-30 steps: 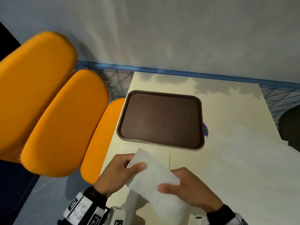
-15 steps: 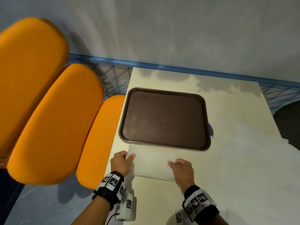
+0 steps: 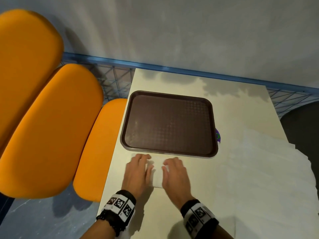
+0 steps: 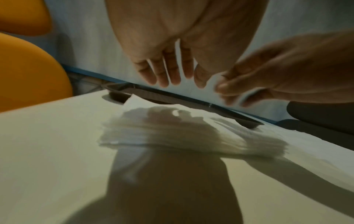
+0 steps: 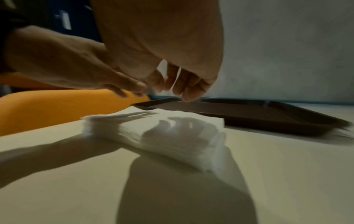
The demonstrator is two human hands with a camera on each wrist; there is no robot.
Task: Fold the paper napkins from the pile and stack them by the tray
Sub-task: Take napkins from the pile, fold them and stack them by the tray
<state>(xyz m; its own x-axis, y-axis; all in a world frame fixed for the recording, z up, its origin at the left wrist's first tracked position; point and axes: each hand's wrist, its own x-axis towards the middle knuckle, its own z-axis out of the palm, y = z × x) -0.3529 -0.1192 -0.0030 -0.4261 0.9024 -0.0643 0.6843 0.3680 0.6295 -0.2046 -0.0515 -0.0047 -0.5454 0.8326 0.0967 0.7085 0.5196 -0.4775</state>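
A stack of folded white napkins (image 3: 158, 171) lies on the pale table, just in front of the brown tray (image 3: 169, 121). My left hand (image 3: 139, 168) and right hand (image 3: 174, 171) are side by side over the stack, palms down. In the left wrist view the left hand (image 4: 168, 72) hovers above the stack (image 4: 172, 136) with straight fingers and casts a shadow on it. In the right wrist view the right hand (image 5: 178, 84) hangs over the stack (image 5: 172, 133) with loosely bent fingers and holds nothing. The unfolded napkin pile (image 3: 259, 169) spreads across the table's right side.
Orange padded chairs (image 3: 51, 126) crowd the table's left edge. A blue wire rail (image 3: 189, 71) and a grey wall run behind the table. A dark seat (image 3: 302, 126) sits at the far right. A small purple thing (image 3: 217, 136) peeks from under the tray's right rim.
A second ago both hands held a folded napkin in the air. They laid it on the stack by the tray, let go, and now hover flat over it.
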